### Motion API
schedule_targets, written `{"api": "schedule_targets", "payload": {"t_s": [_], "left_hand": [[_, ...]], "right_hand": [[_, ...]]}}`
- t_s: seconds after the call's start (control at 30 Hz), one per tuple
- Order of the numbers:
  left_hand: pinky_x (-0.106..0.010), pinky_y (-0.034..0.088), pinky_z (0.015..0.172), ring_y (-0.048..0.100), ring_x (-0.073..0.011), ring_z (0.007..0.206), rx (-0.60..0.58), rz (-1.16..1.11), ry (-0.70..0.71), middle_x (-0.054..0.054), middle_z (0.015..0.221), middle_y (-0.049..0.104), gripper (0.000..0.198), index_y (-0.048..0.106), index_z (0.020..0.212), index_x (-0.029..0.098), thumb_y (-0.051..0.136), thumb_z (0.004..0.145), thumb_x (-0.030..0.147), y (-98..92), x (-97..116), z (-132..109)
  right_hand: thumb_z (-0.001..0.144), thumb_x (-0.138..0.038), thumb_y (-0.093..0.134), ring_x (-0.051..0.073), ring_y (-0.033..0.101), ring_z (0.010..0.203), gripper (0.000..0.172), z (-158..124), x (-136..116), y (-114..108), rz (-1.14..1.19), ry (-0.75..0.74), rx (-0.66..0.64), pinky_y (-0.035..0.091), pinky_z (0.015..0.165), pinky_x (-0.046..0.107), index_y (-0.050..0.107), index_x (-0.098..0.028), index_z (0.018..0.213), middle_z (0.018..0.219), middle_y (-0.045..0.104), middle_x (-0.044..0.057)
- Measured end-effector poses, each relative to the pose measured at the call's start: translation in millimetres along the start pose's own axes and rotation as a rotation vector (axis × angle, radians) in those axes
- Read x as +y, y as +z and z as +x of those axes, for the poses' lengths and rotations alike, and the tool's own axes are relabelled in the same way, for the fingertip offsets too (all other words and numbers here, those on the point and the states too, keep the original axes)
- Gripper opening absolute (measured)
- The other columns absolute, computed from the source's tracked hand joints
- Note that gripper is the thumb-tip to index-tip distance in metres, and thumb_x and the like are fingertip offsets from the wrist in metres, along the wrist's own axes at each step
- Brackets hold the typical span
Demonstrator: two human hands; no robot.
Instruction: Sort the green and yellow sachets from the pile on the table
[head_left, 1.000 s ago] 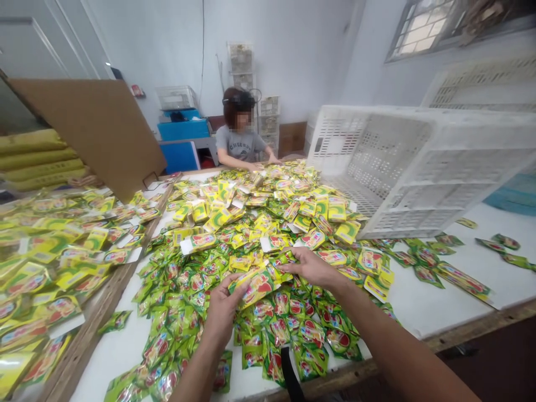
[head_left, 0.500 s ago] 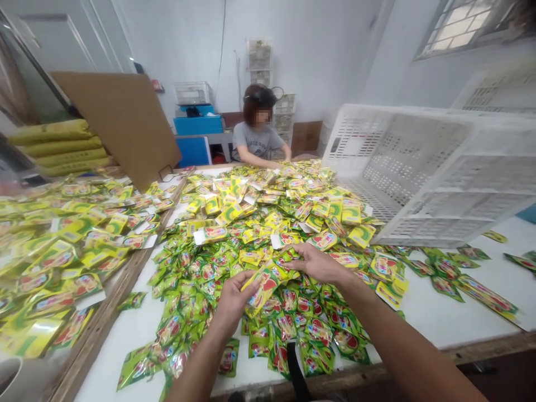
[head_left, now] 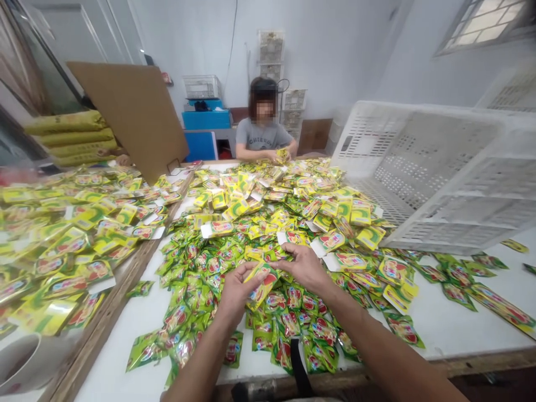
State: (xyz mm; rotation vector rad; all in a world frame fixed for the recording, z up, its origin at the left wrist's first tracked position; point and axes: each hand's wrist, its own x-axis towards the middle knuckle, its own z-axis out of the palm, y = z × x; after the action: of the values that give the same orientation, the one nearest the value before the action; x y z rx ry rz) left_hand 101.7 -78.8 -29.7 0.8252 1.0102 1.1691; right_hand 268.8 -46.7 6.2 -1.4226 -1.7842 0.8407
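A small yellow-and-green box (head_left: 261, 286) with a red fruit picture is gripped in my left hand (head_left: 235, 290), between thumb and fingers. At the box's upper right end, my right hand (head_left: 305, 269) has its thumb and fingertips closed together on the edge; anything else between them is hidden. Beneath both hands lies a heap of shiny green packets (head_left: 288, 321) with red fruit pictures. Just beyond, several yellow boxes with raised white flaps, such as one box (head_left: 330, 241), rest on the heap.
A white plastic crate (head_left: 444, 206) lies tipped on its side at right. A wooden strip (head_left: 125, 296) separates another heap of yellow boxes (head_left: 75, 268) at left. A white cup (head_left: 31, 363) stands bottom left. Across the table, a co-worker (head_left: 263, 131) holds something yellow.
The green packet that was in my right hand no longer shows; those fingers have come up to the box's end. The co-worker has raised a yellow item. The view has shifted slightly left.
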Motion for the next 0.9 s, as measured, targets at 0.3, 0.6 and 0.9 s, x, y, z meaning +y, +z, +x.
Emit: {"api": "schedule_targets", "payload": {"t_s": [0.3, 0.6, 0.9], "left_hand": [[-0.024, 0.050, 0.062, 0.065, -0.0146, 0.063, -0.034, -0.079, -0.054, -0.004, 0.075, 0.072, 0.034, 0.067, 0.085, 0.014, 0.079, 0.057, 0.028, -14.5, -3.6, -3.8], [-0.023, 0.051, 0.060, 0.065, -0.0131, 0.059, -0.013, -0.095, -0.134, -0.004, 0.071, 0.072, 0.035, 0.067, 0.083, 0.012, 0.081, 0.055, 0.028, -28.5, -13.1, -12.2], [-0.023, 0.051, 0.061, 0.065, -0.0133, 0.059, -0.035, -0.107, -0.144, -0.005, 0.071, 0.072, 0.033, 0.068, 0.084, 0.012, 0.079, 0.058, 0.029, -31.4, -12.7, -11.6]], "right_hand": [[0.081, -0.057, 0.048, 0.022, 0.048, 0.084, 0.043, -13.0, 9.1, 8.6, -0.114, -0.179, 0.078, 0.038, 0.078, 0.034, 0.052, -0.021, 0.058, 0.075, 0.059, 0.005], [0.074, -0.045, 0.063, 0.023, 0.046, 0.093, 0.032, -24.2, 24.5, 31.4, -0.066, -0.106, 0.078, 0.036, 0.084, 0.038, 0.055, -0.020, 0.055, 0.085, 0.062, 0.005], [0.072, -0.035, 0.068, 0.024, 0.040, 0.109, 0.033, -16.8, 25.5, 18.1, 0.029, -0.093, -0.099, 0.030, 0.095, 0.043, 0.050, -0.018, 0.049, 0.109, 0.060, 0.003]]}}
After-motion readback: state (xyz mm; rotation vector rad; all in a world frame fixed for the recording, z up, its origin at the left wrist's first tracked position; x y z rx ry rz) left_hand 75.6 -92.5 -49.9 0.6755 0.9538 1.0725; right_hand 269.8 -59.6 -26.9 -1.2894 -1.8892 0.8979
